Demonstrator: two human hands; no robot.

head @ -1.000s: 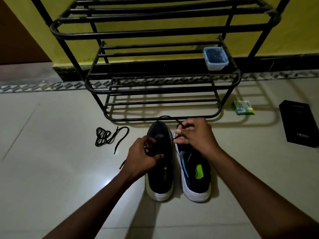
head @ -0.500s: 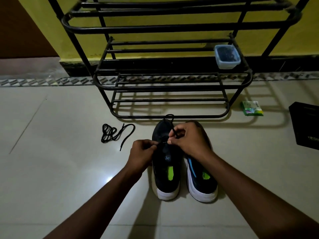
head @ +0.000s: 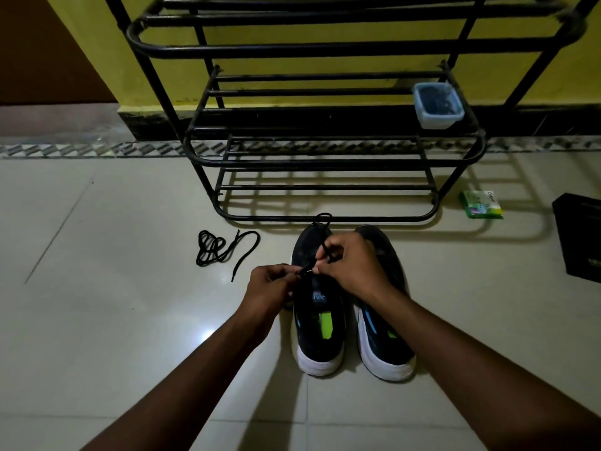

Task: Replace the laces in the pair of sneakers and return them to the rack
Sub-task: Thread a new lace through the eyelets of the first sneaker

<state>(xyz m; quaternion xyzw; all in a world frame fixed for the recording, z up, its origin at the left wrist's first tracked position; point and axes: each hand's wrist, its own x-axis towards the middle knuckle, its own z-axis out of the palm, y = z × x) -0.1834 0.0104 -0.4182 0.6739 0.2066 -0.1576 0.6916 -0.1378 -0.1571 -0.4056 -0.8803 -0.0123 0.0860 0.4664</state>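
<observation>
left sneaker [head: 317,327] on floor beside right sneaker [head: 383,307], just before rack [head: 325,219]. left hand [head: 271,289] and right hand [head: 353,265] each pinch its black lace [head: 322,242]. risk: dim light, lace end missing eyelet. loose lace [head: 221,249] lies apart.

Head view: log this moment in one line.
left hand: pinches lace | right hand: pinches lace | lace: at left sneaker | loose lace: on floor
</observation>
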